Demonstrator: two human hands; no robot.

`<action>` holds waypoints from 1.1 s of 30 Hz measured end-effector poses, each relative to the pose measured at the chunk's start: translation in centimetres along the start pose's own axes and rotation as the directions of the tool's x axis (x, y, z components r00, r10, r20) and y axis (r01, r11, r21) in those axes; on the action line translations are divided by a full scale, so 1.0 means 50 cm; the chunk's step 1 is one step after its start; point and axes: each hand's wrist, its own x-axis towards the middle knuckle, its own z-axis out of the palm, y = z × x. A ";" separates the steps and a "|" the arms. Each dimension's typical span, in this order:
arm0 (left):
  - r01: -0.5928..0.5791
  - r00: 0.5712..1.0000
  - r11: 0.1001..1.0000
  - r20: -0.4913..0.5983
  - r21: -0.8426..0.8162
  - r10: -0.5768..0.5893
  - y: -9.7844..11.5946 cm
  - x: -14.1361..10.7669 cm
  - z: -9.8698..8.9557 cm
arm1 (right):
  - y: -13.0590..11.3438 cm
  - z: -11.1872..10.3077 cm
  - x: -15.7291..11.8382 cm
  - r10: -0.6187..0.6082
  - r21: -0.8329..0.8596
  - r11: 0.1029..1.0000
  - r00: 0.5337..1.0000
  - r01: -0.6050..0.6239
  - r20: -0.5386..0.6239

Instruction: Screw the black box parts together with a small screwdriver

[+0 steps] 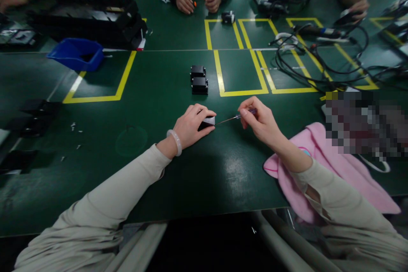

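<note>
My left hand [192,126] is wrapped round a small black part [207,123] on the green table, with its fingers over the top and the thumb along the near side. My right hand [257,120] grips a screwdriver [238,116] by its dark translucent handle. The thin shaft points left and its tip reaches the right end of the black part; whether it touches a screw is too small to tell. Beyond my hands, two black blocks [199,80] with small metal bits at their sides stand one behind the other.
A pink cloth [318,153] lies under my right forearm. Small screws [73,126] and black parts [30,125] are at the left. Farther back are a blue bin [78,54], black trays [89,21], cables [321,68] and other people's hands.
</note>
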 end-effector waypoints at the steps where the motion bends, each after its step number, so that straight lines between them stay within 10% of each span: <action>1: -0.002 1.000 1.000 -0.001 0.000 0.002 0.000 0.000 0.000 | 0.000 0.000 0.000 0.000 -0.003 1.000 1.000 0.000 0.002; 33: 0.015 1.000 1.000 0.012 -0.022 -0.015 0.002 0.001 -0.003 | -0.015 -0.004 -0.005 -0.054 -0.045 0.997 0.997 0.056 0.056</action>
